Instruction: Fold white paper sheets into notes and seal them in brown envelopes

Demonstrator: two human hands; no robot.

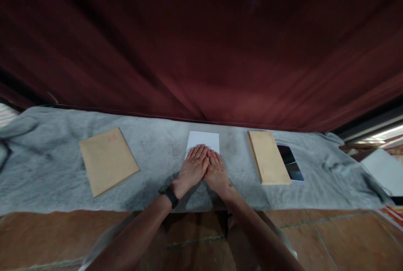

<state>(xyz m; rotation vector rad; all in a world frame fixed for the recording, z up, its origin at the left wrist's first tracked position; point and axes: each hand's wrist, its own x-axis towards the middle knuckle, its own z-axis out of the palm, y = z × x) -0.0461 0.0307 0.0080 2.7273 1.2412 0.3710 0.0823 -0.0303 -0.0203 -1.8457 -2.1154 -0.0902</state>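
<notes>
A white sheet of paper (204,140) lies in the middle of a table covered by a grey cloth (157,145). My left hand (192,167) and my right hand (215,171) rest flat on its near part, side by side, fingers stretched out and touching each other. A black band sits on my left wrist. Neither hand holds anything.
A tan envelope (107,160) lies to the left. A stack of tan envelopes (268,157) lies to the right, with a dark glossy sheet (291,162) beside it. A dark red curtain (201,44) hangs behind the table. Tiled floor lies below the front edge.
</notes>
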